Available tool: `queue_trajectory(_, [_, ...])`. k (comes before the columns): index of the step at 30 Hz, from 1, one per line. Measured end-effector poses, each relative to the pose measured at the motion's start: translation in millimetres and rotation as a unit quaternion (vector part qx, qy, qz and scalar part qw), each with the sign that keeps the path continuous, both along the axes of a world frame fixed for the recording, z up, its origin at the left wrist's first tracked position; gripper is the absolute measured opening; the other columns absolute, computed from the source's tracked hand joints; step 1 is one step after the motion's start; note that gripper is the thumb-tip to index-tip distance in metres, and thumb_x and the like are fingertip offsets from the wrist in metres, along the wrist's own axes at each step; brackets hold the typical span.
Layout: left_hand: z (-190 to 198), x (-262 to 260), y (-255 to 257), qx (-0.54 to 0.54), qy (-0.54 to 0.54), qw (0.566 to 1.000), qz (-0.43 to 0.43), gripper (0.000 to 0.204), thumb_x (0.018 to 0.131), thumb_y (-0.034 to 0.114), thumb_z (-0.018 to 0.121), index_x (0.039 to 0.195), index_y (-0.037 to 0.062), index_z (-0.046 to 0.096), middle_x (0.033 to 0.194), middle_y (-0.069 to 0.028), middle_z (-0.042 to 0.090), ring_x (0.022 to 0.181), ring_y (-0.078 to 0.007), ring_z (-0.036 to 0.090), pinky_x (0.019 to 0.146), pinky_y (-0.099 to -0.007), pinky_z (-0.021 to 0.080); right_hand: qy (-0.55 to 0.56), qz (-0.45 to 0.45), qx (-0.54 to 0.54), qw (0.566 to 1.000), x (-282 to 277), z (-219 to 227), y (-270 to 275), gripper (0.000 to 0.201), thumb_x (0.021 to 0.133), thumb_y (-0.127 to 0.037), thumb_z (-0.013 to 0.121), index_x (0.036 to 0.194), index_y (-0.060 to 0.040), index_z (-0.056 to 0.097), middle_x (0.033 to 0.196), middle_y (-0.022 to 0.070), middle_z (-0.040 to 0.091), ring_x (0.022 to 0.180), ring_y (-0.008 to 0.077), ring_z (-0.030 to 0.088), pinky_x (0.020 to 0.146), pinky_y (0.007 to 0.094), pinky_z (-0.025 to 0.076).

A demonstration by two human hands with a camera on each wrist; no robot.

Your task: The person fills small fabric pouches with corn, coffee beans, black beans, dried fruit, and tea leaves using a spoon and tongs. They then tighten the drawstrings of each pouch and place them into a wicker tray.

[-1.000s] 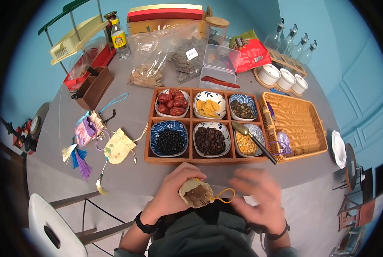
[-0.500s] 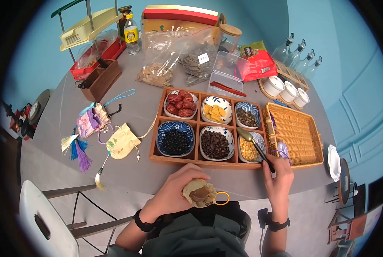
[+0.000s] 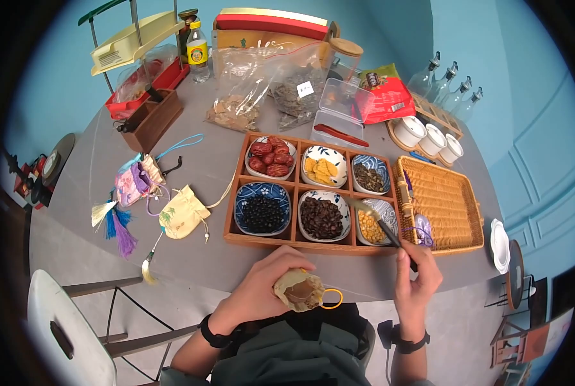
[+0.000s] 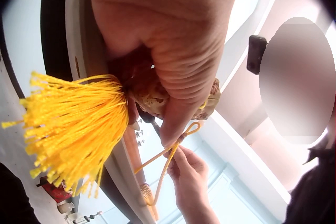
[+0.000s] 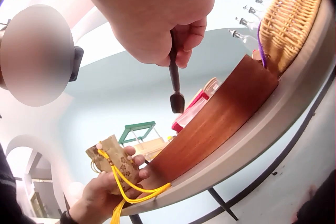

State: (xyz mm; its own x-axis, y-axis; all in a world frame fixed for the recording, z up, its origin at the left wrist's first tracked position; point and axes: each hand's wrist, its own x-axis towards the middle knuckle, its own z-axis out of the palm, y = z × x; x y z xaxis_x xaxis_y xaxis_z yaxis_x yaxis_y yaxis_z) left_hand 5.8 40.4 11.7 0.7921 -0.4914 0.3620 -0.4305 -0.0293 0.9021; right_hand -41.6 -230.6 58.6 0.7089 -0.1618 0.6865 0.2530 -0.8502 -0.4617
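Note:
My left hand (image 3: 258, 286) grips a small beige drawstring pouch (image 3: 298, 291) at the table's front edge, its mouth facing up. A yellow tassel (image 4: 79, 124) and yellow cord (image 5: 126, 182) hang from it. In my right hand (image 3: 417, 280) is the dark handle of a small spoon (image 3: 388, 233), pinched between thumb and fingers. The spoon's bowl, blurred in the head view, is over the dish of yellow corn kernels (image 3: 371, 229), close to the dish of dark brown dried pieces (image 3: 321, 217). Both dishes stand in a wooden compartment box (image 3: 287, 245).
Other compartments hold red dates (image 3: 271, 157), yellow pieces (image 3: 321, 170), dried leaves (image 3: 368, 177) and black beans (image 3: 263, 214). A wicker basket (image 3: 451, 206) stands at right, decorated pouches (image 3: 184, 212) lie at left. Behind are plastic bags (image 3: 236, 106) and a clear container (image 3: 339, 132).
My right hand has moved from beside the pouch to the spoon and taken its handle. The spoon's bowl has since swung left. My left hand keeps holding the pouch.

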Motion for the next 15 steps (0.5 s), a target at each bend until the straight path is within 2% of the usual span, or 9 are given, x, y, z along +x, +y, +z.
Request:
queue_trajectory(3, [0, 0, 1, -0.002, 0.002, 1.000, 0.001, 0.053, 0.065, 0.000, 0.088, 0.113, 0.0073, 0.066, 0.111, -0.0088, 0.064, 0.104, -0.0266, 0.065, 0.091, -0.0337, 0.052, -0.023, 0.062, -0.030, 0.997, 10, 0, 11, 0.013, 0.088, 0.006, 0.072, 0.100, 0.0022, 0.072, 0.088, 0.0157, 0.071, 0.072, 0.0278, 0.068, 0.066, 0.0350, 0.053])
queue_trajectory(8, [0, 0, 2, -0.001, 0.003, 1.000, 0.001, 0.053, 0.065, 0.000, 0.088, 0.114, 0.0072, 0.066, 0.111, -0.0089, 0.064, 0.105, -0.0267, 0.065, 0.091, -0.0341, 0.052, 0.015, 0.093, -0.048, 0.994, 29, 2, 23, 0.013, 0.087, 0.005, 0.073, 0.100, 0.0014, 0.071, 0.083, 0.0147, 0.067, 0.073, 0.0308, 0.066, 0.065, 0.0370, 0.051])
queue_trajectory(10, [0, 0, 3, -0.001, 0.005, 1.000, 0.004, 0.053, 0.066, 0.000, 0.088, 0.114, 0.0072, 0.066, 0.111, -0.0090, 0.064, 0.105, -0.0269, 0.065, 0.091, -0.0342, 0.052, 0.046, 0.111, -0.087, 0.989, 33, 3, 23, 0.011, 0.089, 0.002, 0.072, 0.100, 0.0008, 0.071, 0.081, 0.0153, 0.065, 0.071, 0.0318, 0.064, 0.064, 0.0387, 0.050])
queue_trajectory(15, [-1, 0, 3, -0.005, 0.011, 1.000, -0.003, 0.053, 0.067, 0.000, 0.087, 0.115, 0.0072, 0.066, 0.112, -0.0092, 0.064, 0.105, -0.0275, 0.065, 0.092, -0.0344, 0.052, 0.103, 0.108, -0.051, 0.988, 32, 12, 18, 0.008, 0.091, -0.001, 0.071, 0.098, 0.0012, 0.071, 0.079, 0.0162, 0.063, 0.068, 0.0323, 0.063, 0.061, 0.0389, 0.048])
